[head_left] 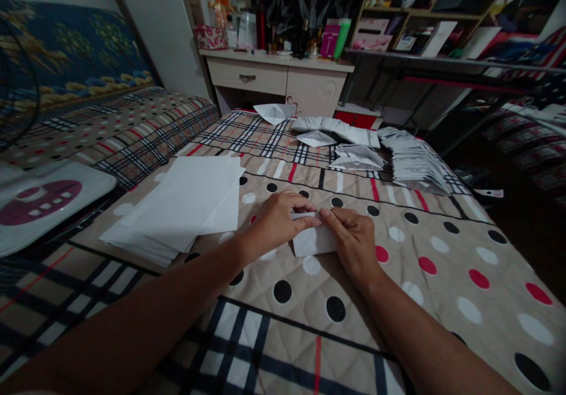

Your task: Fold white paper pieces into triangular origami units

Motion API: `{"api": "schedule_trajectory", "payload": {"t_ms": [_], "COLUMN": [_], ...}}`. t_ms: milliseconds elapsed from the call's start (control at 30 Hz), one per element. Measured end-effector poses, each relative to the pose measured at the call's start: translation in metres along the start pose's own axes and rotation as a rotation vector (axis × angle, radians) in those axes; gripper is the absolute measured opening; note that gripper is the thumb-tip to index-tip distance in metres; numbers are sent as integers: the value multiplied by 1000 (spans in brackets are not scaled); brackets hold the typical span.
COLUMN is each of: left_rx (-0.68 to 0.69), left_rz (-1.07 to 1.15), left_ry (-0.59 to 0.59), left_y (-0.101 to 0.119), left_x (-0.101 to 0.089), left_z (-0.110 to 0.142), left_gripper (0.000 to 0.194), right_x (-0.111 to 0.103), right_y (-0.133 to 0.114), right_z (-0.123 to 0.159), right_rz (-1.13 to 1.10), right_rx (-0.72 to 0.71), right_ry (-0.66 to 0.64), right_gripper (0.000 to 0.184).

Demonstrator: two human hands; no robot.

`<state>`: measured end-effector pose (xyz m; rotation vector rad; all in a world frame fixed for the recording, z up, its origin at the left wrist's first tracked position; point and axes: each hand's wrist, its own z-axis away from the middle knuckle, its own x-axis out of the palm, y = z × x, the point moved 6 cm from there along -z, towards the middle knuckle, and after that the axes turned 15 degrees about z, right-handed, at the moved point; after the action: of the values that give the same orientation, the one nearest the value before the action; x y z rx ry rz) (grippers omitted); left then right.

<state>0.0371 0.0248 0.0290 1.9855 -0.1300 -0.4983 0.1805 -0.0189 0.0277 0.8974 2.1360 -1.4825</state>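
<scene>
Between my two hands is a folded sheet of white paper [313, 242], low over the dotted bedspread. My left hand [283, 215] pinches its upper left edge between thumb and fingers. On the other side, my right hand [354, 236] grips the upper right edge, thumb pointing toward the left fingertips. Part of the paper is hidden behind the right hand. A loose stack of white sheets [190, 200] lies to the left of my hands. Beyond them rest several folded paper pieces [358, 158], and a long curved row of folded papers [418, 162] stands packed together at the far right.
The quilted bedspread [283, 336] has dots and plaid bands. At the left is a white plastic item with a purple panel [48, 203]. Behind the bed stand a white dresser [247, 78] crowded with bottles and a shelf unit [411, 15] holding boxes.
</scene>
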Motion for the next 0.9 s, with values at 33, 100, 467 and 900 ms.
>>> {"api": "schedule_trajectory", "payload": {"t_ms": [33, 100, 467, 900], "left_rx": [-24, -76, -257, -571], "left_rz": [22, 67, 470, 866], "left_ry": [-33, -136, -8, 143], "left_y": [-1, -1, -10, -32], "left_x": [0, 3, -8, 2], "left_z": [-1, -2, -9, 7], "left_gripper": [15, 14, 14, 15], "right_x": [0, 0, -4, 26], "right_y": [-1, -4, 26, 4], "right_z": [0, 1, -1, 4], "right_rz": [8, 16, -671, -763], "right_rx": [-15, -45, 294, 274], "right_ry": [-3, -5, 287, -215], "right_gripper": [51, 51, 39, 41]}}
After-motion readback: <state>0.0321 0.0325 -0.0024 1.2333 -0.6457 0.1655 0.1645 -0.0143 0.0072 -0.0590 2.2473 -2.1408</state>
